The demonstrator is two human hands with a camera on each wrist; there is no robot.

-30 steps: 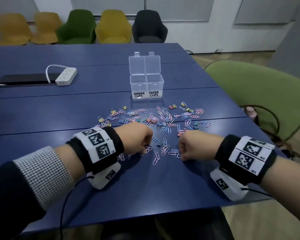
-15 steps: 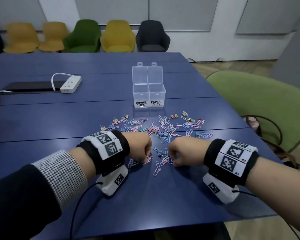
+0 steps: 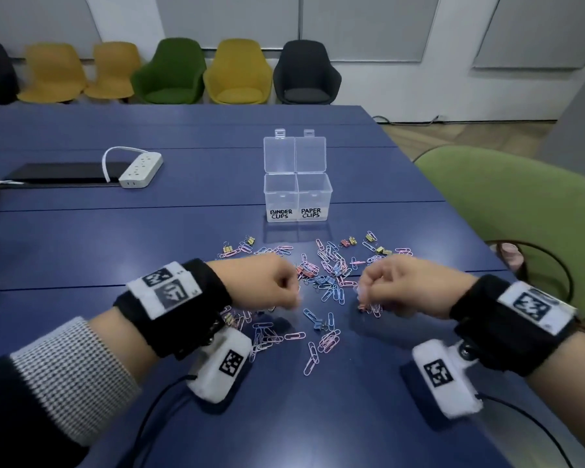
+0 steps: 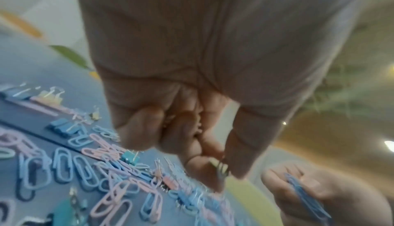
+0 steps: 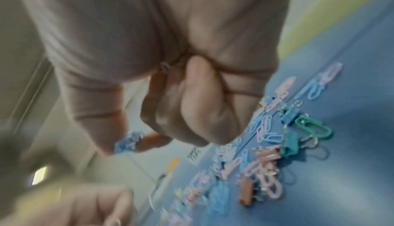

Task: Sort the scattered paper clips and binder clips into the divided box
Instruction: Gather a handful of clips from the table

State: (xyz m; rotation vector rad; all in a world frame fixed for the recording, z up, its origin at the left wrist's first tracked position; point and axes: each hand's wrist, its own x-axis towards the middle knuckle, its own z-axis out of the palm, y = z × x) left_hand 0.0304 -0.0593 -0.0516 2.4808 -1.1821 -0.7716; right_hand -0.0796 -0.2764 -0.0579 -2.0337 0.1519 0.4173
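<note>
In the head view both hands are curled above the scattered clips (image 3: 321, 275) on the blue table (image 3: 149, 238); the left hand (image 3: 267, 285) and the right hand (image 3: 402, 287) are raised just over the pile, well short of the divided box (image 3: 298, 197), whose two open compartments appear empty; what is pinched cannot be told from here. In the left wrist view a small clip (image 4: 219, 167), seemingly a binder clip, is pinched between thumb and fingertips (image 4: 204, 164), and blue paper clips (image 4: 302, 194) are seen in the other palm. In the right wrist view blue clips (image 5: 127, 141) are gripped by the closed right fist, though blur hides detail; each handful is best kept to one kind and released low inside its labelled half.
</note>
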